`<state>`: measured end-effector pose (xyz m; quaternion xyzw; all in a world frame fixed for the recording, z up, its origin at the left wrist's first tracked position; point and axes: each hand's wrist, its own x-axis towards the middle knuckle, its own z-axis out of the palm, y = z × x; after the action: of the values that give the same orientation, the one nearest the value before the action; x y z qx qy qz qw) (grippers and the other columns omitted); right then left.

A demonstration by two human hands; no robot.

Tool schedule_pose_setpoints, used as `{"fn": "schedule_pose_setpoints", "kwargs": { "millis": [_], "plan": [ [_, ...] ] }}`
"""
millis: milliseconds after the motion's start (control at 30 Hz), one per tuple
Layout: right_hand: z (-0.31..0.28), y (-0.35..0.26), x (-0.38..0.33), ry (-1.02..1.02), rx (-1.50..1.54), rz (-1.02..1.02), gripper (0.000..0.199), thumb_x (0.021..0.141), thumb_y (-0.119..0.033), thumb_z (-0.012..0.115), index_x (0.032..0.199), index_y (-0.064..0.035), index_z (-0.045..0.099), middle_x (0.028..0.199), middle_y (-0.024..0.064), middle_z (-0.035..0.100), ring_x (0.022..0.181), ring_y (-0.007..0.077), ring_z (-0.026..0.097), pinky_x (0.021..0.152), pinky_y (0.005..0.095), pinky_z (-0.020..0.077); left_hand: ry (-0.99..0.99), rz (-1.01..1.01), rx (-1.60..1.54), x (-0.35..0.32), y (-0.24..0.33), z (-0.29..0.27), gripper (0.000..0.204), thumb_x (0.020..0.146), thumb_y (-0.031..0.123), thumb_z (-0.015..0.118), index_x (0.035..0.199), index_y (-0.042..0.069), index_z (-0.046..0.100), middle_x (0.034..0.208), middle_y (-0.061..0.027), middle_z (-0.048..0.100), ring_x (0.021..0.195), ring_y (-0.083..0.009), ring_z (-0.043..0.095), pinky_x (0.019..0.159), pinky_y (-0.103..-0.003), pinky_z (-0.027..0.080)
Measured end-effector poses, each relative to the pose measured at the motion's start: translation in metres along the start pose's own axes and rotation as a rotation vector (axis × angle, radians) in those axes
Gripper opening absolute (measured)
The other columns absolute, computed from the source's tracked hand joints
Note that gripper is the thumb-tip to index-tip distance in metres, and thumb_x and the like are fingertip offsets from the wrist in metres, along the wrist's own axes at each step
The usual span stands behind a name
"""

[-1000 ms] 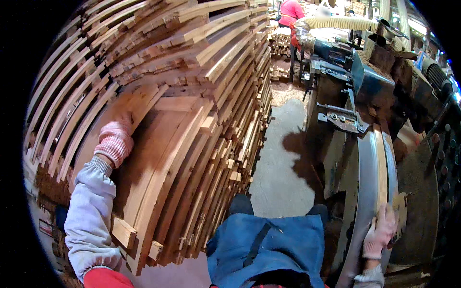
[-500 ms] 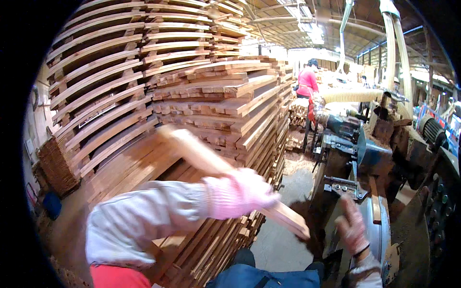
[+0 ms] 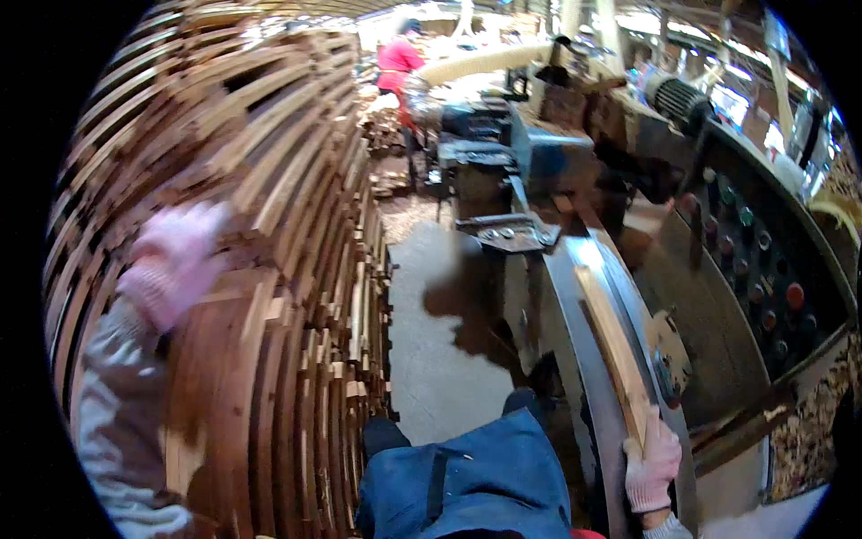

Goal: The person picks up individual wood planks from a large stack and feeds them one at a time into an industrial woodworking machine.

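My right hand (image 3: 654, 465), in a pale pink knit glove, is closed round the near end of a wooden strip (image 3: 612, 346). The strip lies lengthwise along the shiny metal bed (image 3: 584, 427) of a woodworking machine, pointing away from me. On the other side, my left hand (image 3: 175, 260), gloved the same way, hovers over or touches the stacked wooden strips (image 3: 229, 395). Motion smears its fingers, so I cannot make out their shape or anything in them.
A metal fence or guide (image 3: 507, 232) crosses the bed farther on. At the right stands a control panel (image 3: 754, 260) with several round buttons, below a motor (image 3: 678, 101). A ribbed dust hose (image 3: 489, 63) and a person in red (image 3: 398, 65) are farther back. Concrete floor (image 3: 431, 314) separates stack and machine.
The view has swung right and down. The strip my left hand held is no longer seen there; that hand is over the stack. My right hand, open before, now grips a strip on the bed.
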<state>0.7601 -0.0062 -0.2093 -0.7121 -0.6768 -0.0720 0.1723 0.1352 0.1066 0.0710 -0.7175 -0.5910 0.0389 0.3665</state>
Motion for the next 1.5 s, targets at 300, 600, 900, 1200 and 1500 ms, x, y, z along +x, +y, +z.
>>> {"fn": "schedule_pose_setpoints", "kwargs": {
  "millis": [300, 600, 900, 1200, 1500],
  "plan": [
    [0.102, -0.024, 0.199, 0.486, 0.103, -0.148, 0.081, 0.094, -0.014, 0.076, 0.166, -0.0131, 0.04, 0.141, 0.0213, 0.064, 0.121, 0.0433, 0.062, 0.103, 0.0487, 0.0496, -0.775, -0.691, 0.306, -0.199, -0.086, 0.036, 0.084, 0.08, 0.056, 0.084, 0.142, 0.004, 0.062, 0.129, -0.0228, 0.07, 0.116, -0.0363, 0.07, 0.098, -0.047, 0.057],
    [0.161, -0.031, 0.325, 0.347, -0.234, 0.151, 0.073, 0.098, -0.046, 0.07, 0.161, -0.0171, 0.047, 0.122, 0.0118, 0.065, 0.11, 0.0359, 0.063, 0.093, 0.0458, 0.0536, -0.91, -0.691, 0.285, -0.167, -0.079, 0.054, 0.107, 0.087, 0.074, 0.067, 0.164, 0.004, 0.039, 0.16, -0.018, 0.05, 0.141, -0.0295, 0.053, 0.111, -0.038, 0.049],
    [0.087, -0.003, 0.098, 0.185, -0.157, -0.045, 0.071, 0.088, -0.018, 0.071, 0.156, -0.01, 0.054, 0.129, 0.0177, 0.066, 0.116, 0.0398, 0.061, 0.099, 0.049, 0.0498, -0.875, -0.841, 0.305, -0.242, -0.117, 0.076, 0.096, 0.086, 0.032, 0.077, 0.166, 0.004, 0.034, 0.165, -0.018, 0.045, 0.151, -0.0347, 0.045, 0.122, -0.036, 0.041],
    [0.098, -0.047, 0.191, 0.145, -0.198, 0.005, 0.067, 0.089, -0.004, 0.061, 0.152, -0.0268, 0.058, 0.115, 0.0085, 0.062, 0.109, 0.0306, 0.063, 0.086, 0.0442, 0.0537, -0.617, -0.934, -0.143, -0.227, -0.089, 0.007, 0.093, 0.082, -0.001, 0.077, 0.165, 0.003, 0.037, 0.159, -0.0192, 0.054, 0.146, -0.0353, 0.051, 0.123, -0.036, 0.041],
    [0.117, -0.012, 0.149, 0.208, -0.161, -0.098, 0.061, 0.093, -0.005, 0.064, 0.149, -0.0306, 0.063, 0.135, 0.013, 0.063, 0.122, 0.0385, 0.062, 0.099, 0.0472, 0.0551, -0.161, -0.348, -0.264, -0.169, -0.004, -0.088, 0.078, 0.075, -0.013, 0.072, 0.15, 0.004, 0.058, 0.124, -0.0222, 0.071, 0.114, -0.0388, 0.07, 0.102, -0.044, 0.056]
  ]
}}
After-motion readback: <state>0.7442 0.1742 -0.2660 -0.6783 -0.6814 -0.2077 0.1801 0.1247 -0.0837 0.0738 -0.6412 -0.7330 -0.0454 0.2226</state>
